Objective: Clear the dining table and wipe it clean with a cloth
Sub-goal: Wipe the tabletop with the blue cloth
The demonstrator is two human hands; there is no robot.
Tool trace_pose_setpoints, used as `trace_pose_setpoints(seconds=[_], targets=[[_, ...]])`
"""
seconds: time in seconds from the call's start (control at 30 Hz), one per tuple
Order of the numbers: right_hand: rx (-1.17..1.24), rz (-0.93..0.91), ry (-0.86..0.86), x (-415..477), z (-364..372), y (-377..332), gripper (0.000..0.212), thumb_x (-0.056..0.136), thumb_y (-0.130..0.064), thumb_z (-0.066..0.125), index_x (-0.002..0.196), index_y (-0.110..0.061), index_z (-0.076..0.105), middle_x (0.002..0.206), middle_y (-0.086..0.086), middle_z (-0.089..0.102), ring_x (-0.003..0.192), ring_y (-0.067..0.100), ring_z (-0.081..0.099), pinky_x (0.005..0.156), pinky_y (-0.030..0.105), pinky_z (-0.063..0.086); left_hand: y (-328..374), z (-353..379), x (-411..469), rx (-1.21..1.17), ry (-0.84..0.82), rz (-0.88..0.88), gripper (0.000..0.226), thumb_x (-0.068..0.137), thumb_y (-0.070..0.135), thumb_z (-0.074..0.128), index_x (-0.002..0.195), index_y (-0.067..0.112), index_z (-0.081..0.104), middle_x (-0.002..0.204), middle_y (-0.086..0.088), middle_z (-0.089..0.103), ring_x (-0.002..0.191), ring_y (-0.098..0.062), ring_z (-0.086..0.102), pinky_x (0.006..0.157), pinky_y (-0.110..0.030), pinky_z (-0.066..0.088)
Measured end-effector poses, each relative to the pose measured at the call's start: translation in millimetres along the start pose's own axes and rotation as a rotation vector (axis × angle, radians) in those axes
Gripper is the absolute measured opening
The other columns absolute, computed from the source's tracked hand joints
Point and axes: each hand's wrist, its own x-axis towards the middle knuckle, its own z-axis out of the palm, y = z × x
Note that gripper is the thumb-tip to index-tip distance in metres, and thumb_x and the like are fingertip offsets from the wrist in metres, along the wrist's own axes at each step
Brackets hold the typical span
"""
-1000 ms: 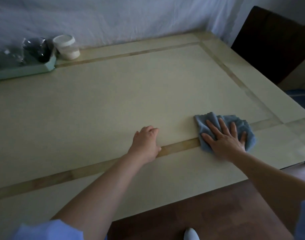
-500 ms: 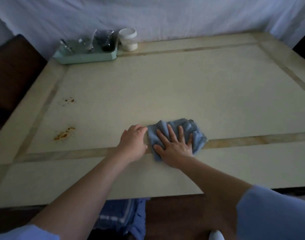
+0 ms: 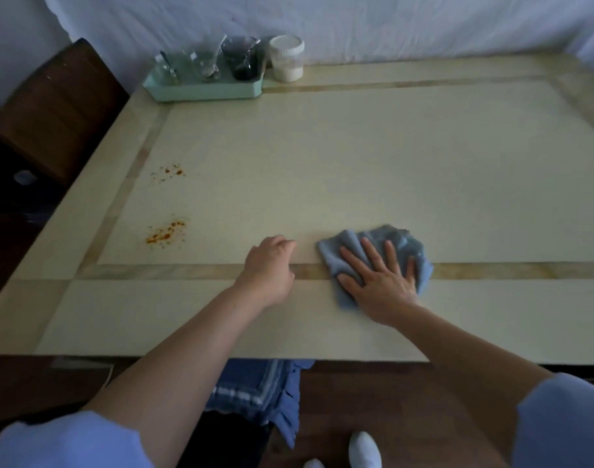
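Note:
The cream dining table [image 3: 356, 163] fills the head view. A crumpled blue cloth [image 3: 400, 239] lies near its front edge, and my right hand [image 3: 380, 282] presses flat on it with fingers spread. My left hand [image 3: 268, 268] rests on the table a little to the left of the cloth, fingers loosely curled and holding nothing. Two patches of orange-red crumbs mark the left side: the nearer stain [image 3: 165, 233] and the farther stain [image 3: 172, 171].
A mint-green tray [image 3: 204, 92] with several glasses [image 3: 239, 59] stands at the back left, and a white-lidded jar [image 3: 286, 59] stands beside it. A dark wooden chair [image 3: 52, 106] is at the table's left. A blue cushion [image 3: 255, 390] shows under the front edge.
My right hand slid the cloth left until it touched my left hand, then back right, leaving a gap. My left hand stayed put on the table.

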Motion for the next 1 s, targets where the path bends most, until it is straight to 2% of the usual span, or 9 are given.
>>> trace_pose_setpoints(seconds=[0.07,0.2,0.47,0.57,0.73,0.87,1.0], targets=[[0.006,0.116,-0.003,-2,-8,30,0.056,0.090,-0.068,0.019,0.140,-0.060,-0.005,0.156,-0.020,-0.017,0.145,0.023,-0.020,0.113,0.057,-0.013,9,2,2,-0.017,-0.005,0.020,0.053,0.087,0.015,0.057,0.136,0.012,0.040,0.146,-0.007,0.036,0.136,-0.023,0.032,0.113,-0.036,0.026],[0.029,0.183,-0.049,1,-13,15,0.057,0.092,-0.063,0.017,0.143,-0.054,-0.009,0.156,-0.015,-0.022,0.143,0.027,-0.026,0.110,0.060,-0.014,3,-3,-6,-0.056,0.002,-0.016,0.057,0.087,0.016,0.058,0.140,0.013,0.037,0.148,-0.007,0.033,0.138,-0.023,0.030,0.115,-0.036,0.023],[0.008,0.044,-0.066,9,4,-48,0.057,0.094,-0.061,0.014,0.145,-0.050,-0.008,0.156,-0.014,-0.024,0.141,0.029,-0.029,0.108,0.060,-0.016,-28,-1,-26,-0.082,-0.067,-0.099,0.053,0.089,0.010,0.051,0.140,0.010,0.036,0.147,-0.009,0.034,0.137,-0.024,0.031,0.113,-0.036,0.027],[-0.013,0.012,-0.072,4,12,-73,0.058,0.093,-0.062,0.014,0.145,-0.049,-0.008,0.156,-0.013,-0.024,0.141,0.029,-0.029,0.109,0.061,-0.015,-47,-1,-32,-0.070,-0.077,-0.086,0.059,0.087,0.007,0.052,0.142,0.012,0.032,0.149,-0.009,0.030,0.138,-0.023,0.028,0.114,-0.034,0.026],[0.006,-0.067,-0.060,-10,41,-146,0.058,0.093,-0.062,0.016,0.146,-0.049,-0.006,0.156,-0.014,-0.023,0.141,0.029,-0.030,0.107,0.059,-0.020,-103,-7,-52,0.039,-0.113,-0.110,0.083,0.079,0.028,0.068,0.146,0.014,0.022,0.154,-0.006,0.021,0.142,-0.024,0.022,0.115,-0.039,0.024],[0.022,-0.158,-0.097,-22,67,-227,0.058,0.094,-0.060,0.017,0.146,-0.048,-0.006,0.156,-0.014,-0.024,0.140,0.028,-0.032,0.107,0.059,-0.019,-178,-15,-79,0.168,-0.147,-0.260,0.092,0.070,0.042,0.073,0.143,0.014,0.024,0.149,-0.005,0.025,0.139,-0.025,0.025,0.112,-0.042,0.029],[-0.030,-0.179,-0.074,-20,71,-236,0.056,0.093,-0.064,0.014,0.143,-0.054,-0.007,0.156,-0.018,-0.020,0.142,0.024,-0.027,0.110,0.060,-0.016,-228,-16,-91,0.085,-0.209,-0.298,0.105,0.066,0.047,0.076,0.145,0.010,0.018,0.153,-0.009,0.016,0.142,-0.027,0.016,0.115,-0.041,0.025]])
